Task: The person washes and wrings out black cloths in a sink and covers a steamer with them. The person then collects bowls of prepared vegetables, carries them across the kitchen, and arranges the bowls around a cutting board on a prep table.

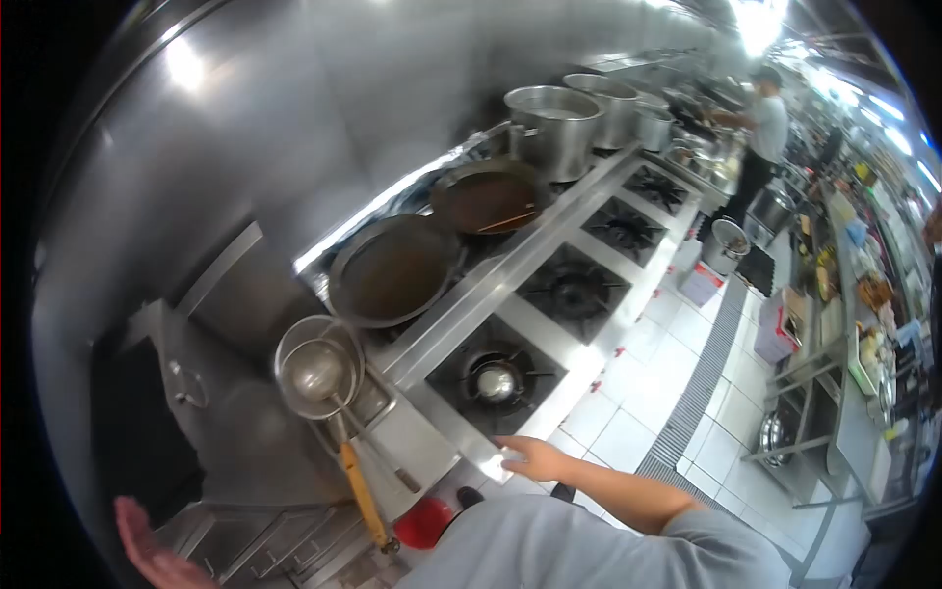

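Observation:
My right hand is at the front corner of the steel stove, fingers spread, holding nothing. Beside it is the nearest burner. At the lower left edge, my left hand is raised with its fingers extended and nothing in it. Between my hands, a strainer rests over a metal pot, and its wooden handle points down toward me. A red round object lies low, close to my body.
Two wide woks sit on the back row, with tall steel pots beyond. A person stands at the stove's far end. A bucket and boxes stand on the floor; a crowded shelf runs along the right.

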{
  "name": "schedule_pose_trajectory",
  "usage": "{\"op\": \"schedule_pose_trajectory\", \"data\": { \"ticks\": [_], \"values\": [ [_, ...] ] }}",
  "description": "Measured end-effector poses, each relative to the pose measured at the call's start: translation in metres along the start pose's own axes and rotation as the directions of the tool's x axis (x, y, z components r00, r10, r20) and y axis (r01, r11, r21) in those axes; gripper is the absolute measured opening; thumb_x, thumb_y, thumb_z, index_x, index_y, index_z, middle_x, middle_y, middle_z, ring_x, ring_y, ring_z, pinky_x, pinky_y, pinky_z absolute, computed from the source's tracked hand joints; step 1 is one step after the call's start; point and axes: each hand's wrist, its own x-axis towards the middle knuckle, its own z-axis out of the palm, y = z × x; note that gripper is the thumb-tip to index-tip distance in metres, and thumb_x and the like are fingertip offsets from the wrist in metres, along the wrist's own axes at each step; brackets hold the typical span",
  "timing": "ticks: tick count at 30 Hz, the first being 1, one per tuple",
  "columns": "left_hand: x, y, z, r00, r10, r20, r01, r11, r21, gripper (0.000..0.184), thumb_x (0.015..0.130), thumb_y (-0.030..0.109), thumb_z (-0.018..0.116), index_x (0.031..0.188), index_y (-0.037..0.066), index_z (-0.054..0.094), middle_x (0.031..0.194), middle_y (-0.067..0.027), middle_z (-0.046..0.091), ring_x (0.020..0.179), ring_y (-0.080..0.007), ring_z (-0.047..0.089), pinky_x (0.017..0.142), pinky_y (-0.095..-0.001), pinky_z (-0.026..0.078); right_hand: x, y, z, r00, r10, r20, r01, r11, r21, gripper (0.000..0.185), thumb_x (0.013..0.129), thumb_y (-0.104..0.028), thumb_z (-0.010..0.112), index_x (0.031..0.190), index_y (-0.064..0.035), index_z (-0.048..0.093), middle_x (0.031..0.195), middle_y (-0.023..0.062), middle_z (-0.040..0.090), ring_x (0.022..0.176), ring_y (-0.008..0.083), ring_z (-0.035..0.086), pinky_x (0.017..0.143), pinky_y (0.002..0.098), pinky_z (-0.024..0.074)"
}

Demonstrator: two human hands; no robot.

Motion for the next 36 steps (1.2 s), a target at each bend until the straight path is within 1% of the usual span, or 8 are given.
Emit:
{"op": "schedule_pose_trajectory", "data": {
  "ticks": [6,10,12,15,21,23,27,36],
  "values": [
    [-0.058,0.078,0.270,0.885,-0.257,0.387,0.462,0.583,-0.668,0.045,0.101,0.020,0.056,0.139,-0.004,0.053,0.136,-0.0172,0.060,0.123,-0.0278,0.060,0.109,-0.0422,0.046,-0.297,0.307,-0.046,0.388,0.825,-0.411,-0.920,0.370,-0.127,0.060,0.086,-0.043,0.072,0.128,0.0008,0.065,0.128,0.0262,0.065,0.121,0.0421,0.062,0.103,0.0485,0.0492],
    [-0.105,0.179,0.397,0.573,0.138,0.808,0.517,0.704,-0.487,0.048,0.086,0.008,0.073,0.132,0.003,0.061,0.126,-0.0126,0.067,0.107,-0.0239,0.067,0.095,-0.0359,0.052,-0.450,0.397,-0.034,0.202,0.837,-0.509,-0.925,0.334,0.181,0.047,0.086,-0.034,0.072,0.116,0.0018,0.070,0.114,0.0245,0.071,0.103,0.0408,0.070,0.086,0.0499,0.0561],
    [-0.132,0.221,0.435,0.329,0.310,0.892,0.419,0.798,-0.432,0.052,0.087,0.021,0.075,0.134,0.004,0.061,0.126,-0.0188,0.067,0.112,-0.0310,0.067,0.096,-0.0395,0.053,-0.481,0.376,-0.031,-0.172,0.942,-0.288,-0.534,0.157,0.831,0.040,0.088,-0.032,0.071,0.113,-0.0014,0.071,0.100,0.0169,0.071,0.086,0.0303,0.071,0.070,0.0463,0.0559],
    [-0.213,0.248,0.498,0.072,0.376,0.924,0.409,0.834,-0.371,0.052,0.089,0.028,0.073,0.135,0.006,0.061,0.127,-0.0179,0.068,0.116,-0.0311,0.066,0.099,-0.0401,0.052,-0.520,0.465,0.027,-0.030,0.832,-0.554,-0.617,0.420,0.665,0.037,0.089,-0.031,0.070,0.116,-0.0053,0.069,0.094,0.0095,0.067,0.080,0.0203,0.067,0.064,0.0409,0.0527],
    [-0.408,0.193,0.560,-0.341,0.255,0.905,0.440,0.894,-0.086,0.046,0.092,0.030,0.070,0.131,0.006,0.064,0.125,-0.0190,0.069,0.117,-0.0325,0.066,0.100,-0.0409,0.051,-0.432,0.324,0.011,0.110,0.969,-0.220,-0.181,0.237,0.955,0.048,0.090,-0.037,0.072,0.127,-0.0083,0.063,0.107,0.0086,0.069,0.091,0.0221,0.068,0.074,0.0383,0.0539],
    [-0.505,0.114,0.593,-0.444,0.485,0.754,0.236,0.874,-0.424,0.043,0.089,0.033,0.068,0.123,0.007,0.070,0.125,-0.0186,0.069,0.115,-0.0347,0.066,0.099,-0.0432,0.052,-0.411,0.304,0.004,0.151,0.957,-0.248,-0.253,0.280,0.926,0.056,0.088,-0.039,0.075,0.132,-0.0063,0.062,0.109,0.0117,0.071,0.094,0.0204,0.068,0.074,0.0369,0.0543],
    [-0.456,0.138,0.582,-0.672,0.130,0.729,-0.047,0.975,-0.217,0.043,0.087,0.033,0.069,0.122,0.007,0.071,0.125,-0.0182,0.069,0.114,-0.0350,0.067,0.098,-0.0438,0.053,-0.401,0.300,-0.006,0.232,0.902,-0.365,-0.341,0.427,0.838,0.063,0.088,-0.037,0.076,0.138,-0.0033,0.058,0.110,0.0156,0.073,0.097,0.0223,0.069,0.079,0.0364,0.0552],
    [-0.456,0.292,0.777,-0.877,0.188,0.443,-0.257,0.594,-0.762,0.044,0.084,0.033,0.070,0.119,0.007,0.071,0.125,-0.0173,0.069,0.112,-0.0355,0.067,0.096,-0.0453,0.054,-0.494,0.307,-0.026,-0.170,0.910,-0.377,-0.388,0.290,0.875,0.065,0.085,-0.043,0.075,0.135,-0.0021,0.061,0.117,0.0223,0.071,0.109,0.0334,0.069,0.095,0.0398,0.0533]
  ]
}}
